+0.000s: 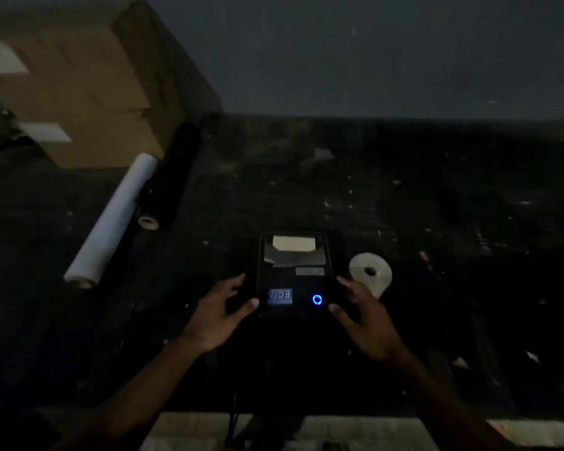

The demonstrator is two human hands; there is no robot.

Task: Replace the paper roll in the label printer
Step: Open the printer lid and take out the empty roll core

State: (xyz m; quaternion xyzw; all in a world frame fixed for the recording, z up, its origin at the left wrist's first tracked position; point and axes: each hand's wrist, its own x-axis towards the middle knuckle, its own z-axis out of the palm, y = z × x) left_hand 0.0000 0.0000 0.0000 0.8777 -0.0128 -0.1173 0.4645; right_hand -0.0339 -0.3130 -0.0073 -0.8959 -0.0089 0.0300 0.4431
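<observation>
In the head view the scene is very dark. The label printer (294, 273) is a black box that stands on the dark table (404, 196), a little below the middle of the picture. A blue ring light (317, 299) glows on its near part, and a pale paper piece shows behind its clear window at the far part. The left hand (220, 315) is at 9 o'clock from the printer, with spread fingers; its thumb tip touches or almost touches the near left corner of the box. The right hand (368, 323) is at 3 o'clock, also with spread fingers, just beside the right edge. Neither hand grasps anything; both are loose and unclenched. The small paper roll (371, 273) lies on the table at 3 o'clock from the printer, just beyond the right fingertips, apart from the box. At 10 o'clock a long white roll (111, 219) lies beside a long black roll (173, 177), and behind them stands a cardboard box (88, 92).
</observation>
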